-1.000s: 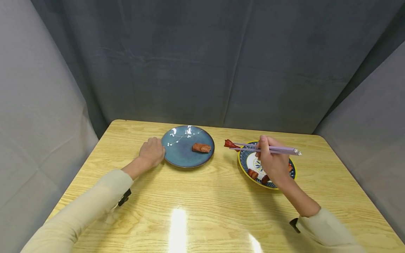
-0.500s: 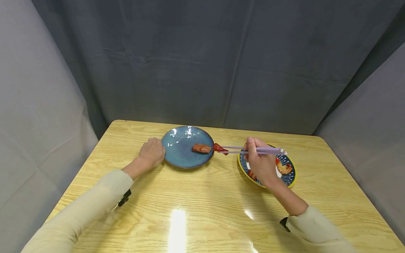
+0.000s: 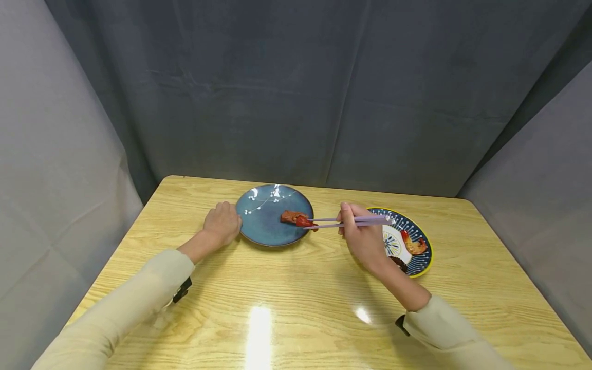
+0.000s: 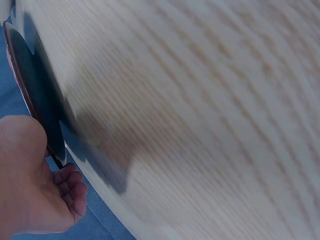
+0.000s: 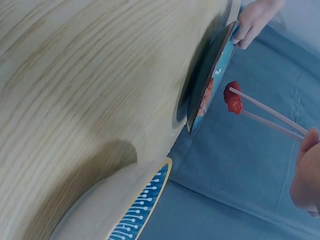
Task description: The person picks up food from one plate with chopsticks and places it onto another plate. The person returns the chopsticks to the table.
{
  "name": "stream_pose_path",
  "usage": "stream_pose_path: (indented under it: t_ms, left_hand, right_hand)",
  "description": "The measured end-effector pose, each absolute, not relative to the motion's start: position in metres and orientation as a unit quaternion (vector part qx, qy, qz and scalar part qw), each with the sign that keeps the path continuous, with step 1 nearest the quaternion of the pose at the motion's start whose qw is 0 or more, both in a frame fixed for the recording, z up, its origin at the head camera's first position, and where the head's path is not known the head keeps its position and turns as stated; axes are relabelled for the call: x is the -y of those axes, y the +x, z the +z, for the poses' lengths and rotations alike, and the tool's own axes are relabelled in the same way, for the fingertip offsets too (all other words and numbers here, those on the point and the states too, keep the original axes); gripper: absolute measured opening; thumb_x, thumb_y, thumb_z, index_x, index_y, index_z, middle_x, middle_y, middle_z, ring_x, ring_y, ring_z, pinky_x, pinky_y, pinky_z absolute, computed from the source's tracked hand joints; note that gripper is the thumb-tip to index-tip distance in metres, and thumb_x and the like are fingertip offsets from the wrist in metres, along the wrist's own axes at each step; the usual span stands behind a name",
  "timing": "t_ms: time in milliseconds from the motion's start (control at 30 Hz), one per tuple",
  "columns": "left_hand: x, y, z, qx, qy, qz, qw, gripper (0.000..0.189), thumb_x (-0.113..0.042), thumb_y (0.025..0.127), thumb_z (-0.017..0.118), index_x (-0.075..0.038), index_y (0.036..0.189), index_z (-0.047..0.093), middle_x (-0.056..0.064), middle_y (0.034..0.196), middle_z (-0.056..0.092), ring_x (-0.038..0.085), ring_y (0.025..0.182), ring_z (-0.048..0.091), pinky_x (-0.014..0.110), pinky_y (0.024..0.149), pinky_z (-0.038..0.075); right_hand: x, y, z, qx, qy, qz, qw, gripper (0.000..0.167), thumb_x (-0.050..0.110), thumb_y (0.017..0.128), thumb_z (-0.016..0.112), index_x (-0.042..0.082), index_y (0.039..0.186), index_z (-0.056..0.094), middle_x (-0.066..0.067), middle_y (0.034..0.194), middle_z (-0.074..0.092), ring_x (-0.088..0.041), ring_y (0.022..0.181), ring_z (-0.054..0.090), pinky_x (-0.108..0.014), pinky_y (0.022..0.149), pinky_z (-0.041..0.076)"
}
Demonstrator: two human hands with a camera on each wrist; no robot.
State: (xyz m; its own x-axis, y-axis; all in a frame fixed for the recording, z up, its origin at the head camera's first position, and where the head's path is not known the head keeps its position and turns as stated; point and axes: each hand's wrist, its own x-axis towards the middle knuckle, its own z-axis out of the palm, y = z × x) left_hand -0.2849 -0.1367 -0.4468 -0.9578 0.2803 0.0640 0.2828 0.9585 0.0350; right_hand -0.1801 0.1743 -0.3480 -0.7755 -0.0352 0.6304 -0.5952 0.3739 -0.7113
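My right hand (image 3: pixel 364 237) holds a pair of lilac chopsticks (image 3: pixel 365 220). Their tips pinch a glossy red piece of food (image 3: pixel 303 221), shaped like a small drumstick, over the right part of a blue plate (image 3: pixel 265 226). In the right wrist view that red piece (image 5: pixel 233 98) hangs in the air, apart from the plate. A brown rib-like piece of meat (image 3: pixel 289 216) lies on the plate, partly hidden by it in the head view. At the plate's left rim, my left hand (image 3: pixel 223 223) grips the edge between thumb and curled fingers (image 4: pixel 75 192).
A yellow-rimmed patterned plate (image 3: pixel 423 226) stands on the right under my right forearm. It carries a shrimp (image 3: pixel 413 243) and a dark piece of food (image 3: pixel 399 263); my hand hides part of it. Grey curtains (image 3: pixel 259 92) close off the wooden table's (image 3: pixel 222 318) back and sides.
My right hand has moved left, bringing the red piece in the chopsticks from beside the patterned plate to over the blue plate. My left hand and the blue plate have stayed in place.
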Motion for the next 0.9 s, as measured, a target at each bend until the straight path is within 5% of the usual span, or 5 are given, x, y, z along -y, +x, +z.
stream_pose_path:
  t_ms: [200, 433, 667, 900]
  left_hand:
    - [0.136, -0.285, -0.447, 0.989, -0.142, -0.020, 0.025, 0.034, -0.021, 0.104, 0.041, 0.011, 0.101, 0.053, 0.015, 0.085, 0.043, 0.030, 0.083, 0.049, 0.043, 0.069, 0.049]
    - [0.136, -0.286, -0.448, 0.988, -0.148, -0.027, 0.038, 0.034, -0.020, 0.103, 0.042, 0.012, 0.101, 0.054, 0.016, 0.085, 0.044, 0.032, 0.084, 0.050, 0.045, 0.069, 0.050]
    - [0.135, -0.285, -0.447, 0.988, -0.149, -0.026, 0.038, 0.033, -0.020, 0.103, 0.042, 0.011, 0.100, 0.053, 0.015, 0.084, 0.043, 0.030, 0.081, 0.049, 0.043, 0.067, 0.049]
    - [0.135, -0.285, -0.448, 0.988, -0.149, -0.026, 0.039, 0.033, -0.020, 0.103, 0.042, 0.010, 0.099, 0.053, 0.014, 0.083, 0.043, 0.030, 0.081, 0.049, 0.043, 0.067, 0.049]
  right_hand:
    - [-0.168, -0.184, -0.350, 0.787, 0.199, 0.525, 0.257, 0.033, -0.003, 0.101, 0.050, -0.002, 0.070, 0.060, -0.018, 0.055, 0.055, -0.036, 0.046, 0.052, -0.019, 0.041, 0.040]
    - [-0.166, -0.201, -0.370, 0.787, 0.202, 0.530, 0.243, 0.033, -0.002, 0.101, 0.051, -0.009, 0.071, 0.061, -0.016, 0.053, 0.055, -0.030, 0.044, 0.053, -0.019, 0.041, 0.040]
    - [-0.169, -0.216, -0.391, 0.788, 0.197, 0.532, 0.238, 0.037, 0.010, 0.104, 0.053, 0.001, 0.070, 0.063, -0.006, 0.052, 0.056, -0.028, 0.046, 0.055, -0.022, 0.041, 0.040]
    - [-0.165, -0.215, -0.394, 0.799, 0.183, 0.527, 0.224, 0.036, 0.007, 0.104, 0.052, -0.001, 0.070, 0.062, -0.015, 0.053, 0.056, -0.030, 0.047, 0.053, -0.019, 0.042, 0.036]
